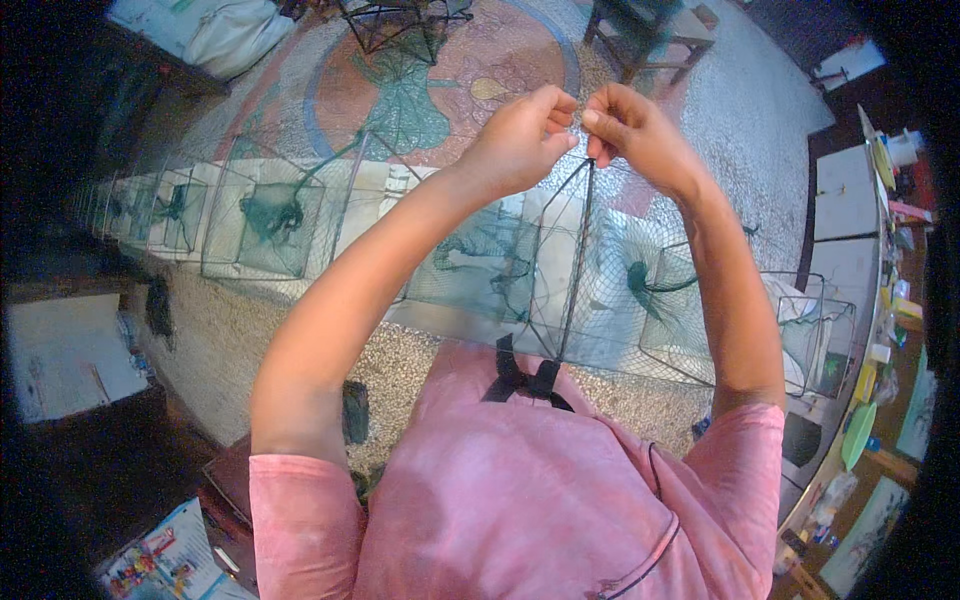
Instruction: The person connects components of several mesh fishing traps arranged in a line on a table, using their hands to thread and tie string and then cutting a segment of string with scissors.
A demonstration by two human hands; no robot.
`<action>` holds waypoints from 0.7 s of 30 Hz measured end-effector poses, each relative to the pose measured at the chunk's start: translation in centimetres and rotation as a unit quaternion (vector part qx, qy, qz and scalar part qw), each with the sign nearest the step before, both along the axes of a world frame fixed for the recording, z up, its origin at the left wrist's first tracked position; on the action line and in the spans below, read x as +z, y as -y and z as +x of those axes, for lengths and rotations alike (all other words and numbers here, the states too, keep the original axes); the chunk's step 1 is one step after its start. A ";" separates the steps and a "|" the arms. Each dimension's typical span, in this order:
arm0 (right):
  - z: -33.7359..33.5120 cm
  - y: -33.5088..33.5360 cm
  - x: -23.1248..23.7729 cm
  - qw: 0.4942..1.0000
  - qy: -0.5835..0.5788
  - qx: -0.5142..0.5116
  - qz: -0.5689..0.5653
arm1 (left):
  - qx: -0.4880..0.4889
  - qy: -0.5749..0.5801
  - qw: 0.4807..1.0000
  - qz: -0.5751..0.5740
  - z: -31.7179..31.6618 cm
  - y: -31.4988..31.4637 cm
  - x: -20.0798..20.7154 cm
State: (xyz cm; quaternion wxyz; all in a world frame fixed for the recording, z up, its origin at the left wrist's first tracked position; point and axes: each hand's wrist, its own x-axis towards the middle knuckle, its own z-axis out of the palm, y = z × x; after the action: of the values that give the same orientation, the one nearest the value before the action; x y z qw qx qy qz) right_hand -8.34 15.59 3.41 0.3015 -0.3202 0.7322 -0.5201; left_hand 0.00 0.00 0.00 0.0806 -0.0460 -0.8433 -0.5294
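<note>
Wooden stool (648, 30), white sacks (215, 30), papers (165, 565)

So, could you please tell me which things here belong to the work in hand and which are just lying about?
In hand:
left hand and right hand, both pinching the top of the wire frame
green netting of the long folding trap

Lying about:
wooden stool
white sack
colourful booklet

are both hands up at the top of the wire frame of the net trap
Yes, the left hand and right hand pinch together at the top corner of the net trap's wire frame.
</note>
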 end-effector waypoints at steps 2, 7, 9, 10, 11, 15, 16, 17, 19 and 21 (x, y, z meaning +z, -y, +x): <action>0.6 0.1 -0.2 0.998 0.048 -0.034 -0.038 | -0.066 0.044 0.991 0.112 -1.0 0.1 -1.1; 0.3 -0.2 -1.0 0.986 0.105 -0.116 -0.061 | -0.090 0.094 0.978 0.163 -2.2 -0.2 -1.1; 0.6 -0.1 -0.7 0.981 0.120 -0.133 -0.074 | -0.105 0.090 0.981 0.136 -2.3 -0.2 -1.2; 0.7 0.0 -0.7 0.981 0.111 -0.141 -0.079 | -0.102 0.086 0.983 0.130 -2.1 -0.4 -1.0; 0.8 0.3 -0.7 0.980 0.101 -0.150 -0.083 | -0.100 0.081 0.984 0.124 -1.9 -0.7 -0.7; 2.1 1.2 -0.2 0.980 0.025 -0.170 -0.097 | -0.150 0.006 0.957 0.248 -2.5 -0.8 -2.5; 2.5 1.1 0.0 0.981 -0.004 -0.171 -0.086 | -0.156 -0.018 0.961 0.228 -2.4 -0.8 -2.8; 3.1 1.0 0.3 0.979 -0.008 -0.188 -0.074 | -0.152 -0.017 0.973 0.172 -2.4 -0.7 -3.1; 4.8 1.0 0.9 0.973 -0.016 -0.223 -0.051 | -0.142 -0.018 0.988 0.056 -2.0 -0.2 -2.9; 7.2 1.1 0.7 0.948 -0.024 -0.312 -0.054 | -0.123 -0.079 0.989 0.013 -1.7 -0.3 -2.9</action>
State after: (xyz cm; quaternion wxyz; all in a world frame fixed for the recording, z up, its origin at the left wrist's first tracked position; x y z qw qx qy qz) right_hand -1.09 14.50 4.10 0.0887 -0.1039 0.7737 -0.6187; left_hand -1.72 0.31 -2.85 0.0816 -0.1899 -0.8153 -0.5408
